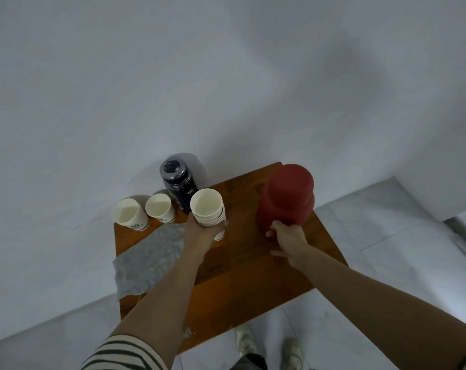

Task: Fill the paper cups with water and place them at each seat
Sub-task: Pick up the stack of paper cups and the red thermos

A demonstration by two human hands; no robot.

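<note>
Your left hand (203, 231) grip wraps the nested stack of white paper cups (207, 209), frame centre, on the brown wooden desk (253, 271) — probably steadying it to peel one off. Right hand (287, 236) grip curls round the red plastic thermos jug (285, 198) low down — pour looks next.

Plain indoor room corner, white walls (226, 76), grey tiled floor (381, 236), small wooden table (247, 265)

No wording is legible. The paper cup (131, 214) farthest left of the dark flask (177, 182) bears a printed mark, too blurred to read.
</note>
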